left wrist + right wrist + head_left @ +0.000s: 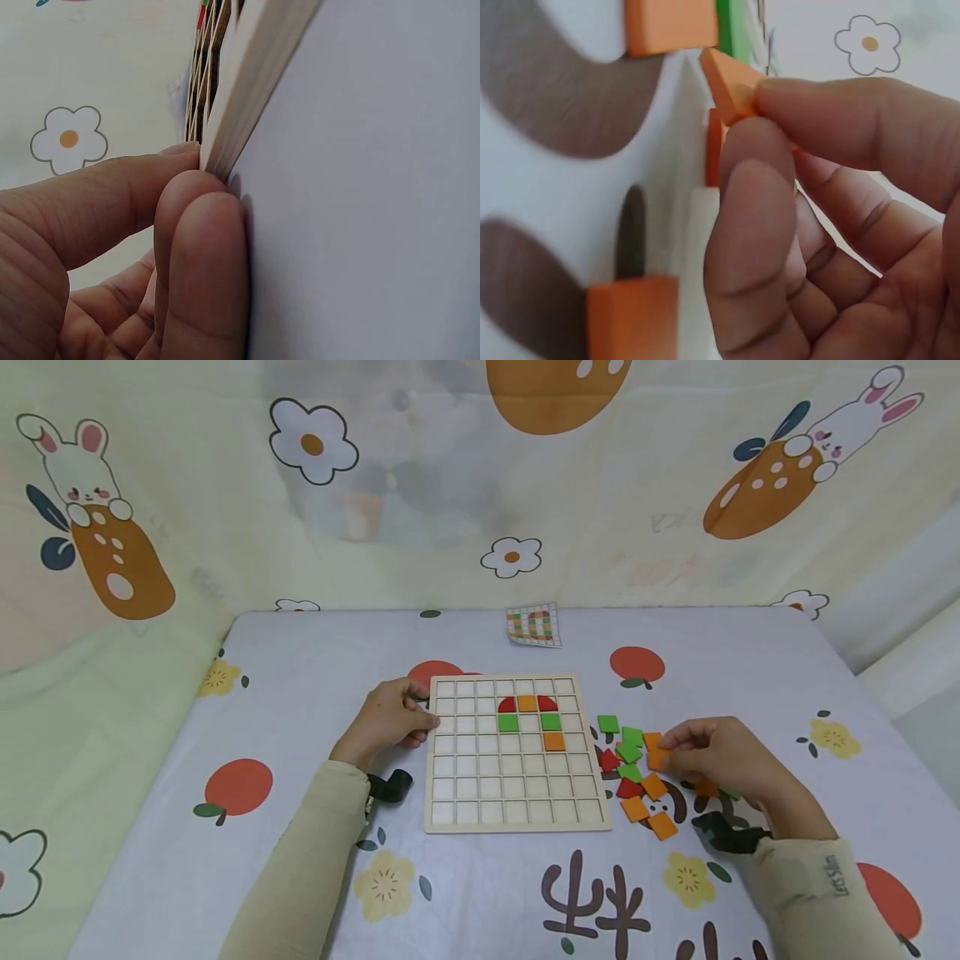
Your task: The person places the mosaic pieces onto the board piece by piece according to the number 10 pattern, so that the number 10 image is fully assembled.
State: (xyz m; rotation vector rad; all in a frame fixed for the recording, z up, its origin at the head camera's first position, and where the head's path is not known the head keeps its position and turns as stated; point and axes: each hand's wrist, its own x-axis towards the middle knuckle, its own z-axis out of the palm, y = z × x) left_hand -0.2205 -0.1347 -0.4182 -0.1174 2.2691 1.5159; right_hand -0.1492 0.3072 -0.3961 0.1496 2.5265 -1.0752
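A pale wooden grid board (517,829) lies in the middle of the table. Near its top sit two red rounded-corner tiles with an orange square (527,703) between them, green squares (507,722) under the red ones, and another orange square (554,742) lower right. My left hand (386,718) pinches the board's left edge between thumb and fingers; the left wrist view shows the fingertips (210,247) at that edge. At the loose tiles to the right, my right hand (723,760) holds an orange square tile (731,82) between thumb and forefinger.
Loose green tiles (608,724), red tiles (628,788) and orange tiles (633,811) lie scattered right of the board. A small printed pattern card (533,625) is at the table's back edge. The patterned cloth (300,693) covers the table, and a curtain (420,510) hangs behind.
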